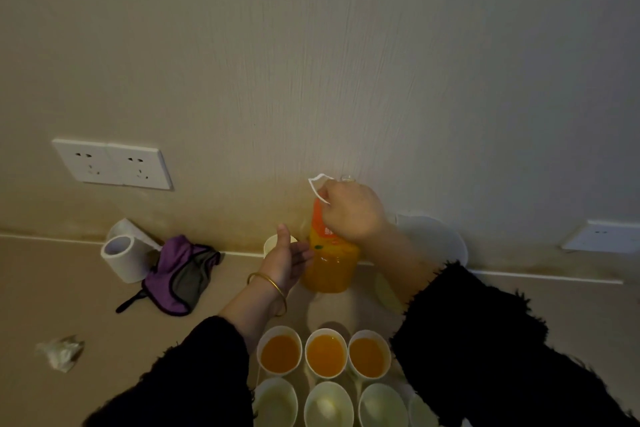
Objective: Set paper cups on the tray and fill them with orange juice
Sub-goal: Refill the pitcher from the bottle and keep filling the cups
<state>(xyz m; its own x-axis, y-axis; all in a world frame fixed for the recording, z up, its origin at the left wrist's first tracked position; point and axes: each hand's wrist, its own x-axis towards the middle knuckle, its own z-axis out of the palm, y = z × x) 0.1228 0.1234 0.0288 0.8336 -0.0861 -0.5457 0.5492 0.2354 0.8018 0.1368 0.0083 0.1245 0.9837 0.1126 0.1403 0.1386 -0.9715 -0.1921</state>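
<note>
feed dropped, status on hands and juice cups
Right hand grips the top of the upright plastic orange juice bottle; left hand open beside it. Back three white paper cups filled, front row empty. Nothing blocking them.

A double wall socket (pixel 112 163) is mounted at the left. Below it, a white paper roll (pixel 124 257) is laid on the counter (pixel 45 288), just beside a purple cloth (pixel 175 276) — a crumpled tissue (pixel 61 353) is seen nearer, well apart.

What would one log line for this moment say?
right hand grips bottle top | left hand open by bottle | full cups behind | empty cups in front
</note>
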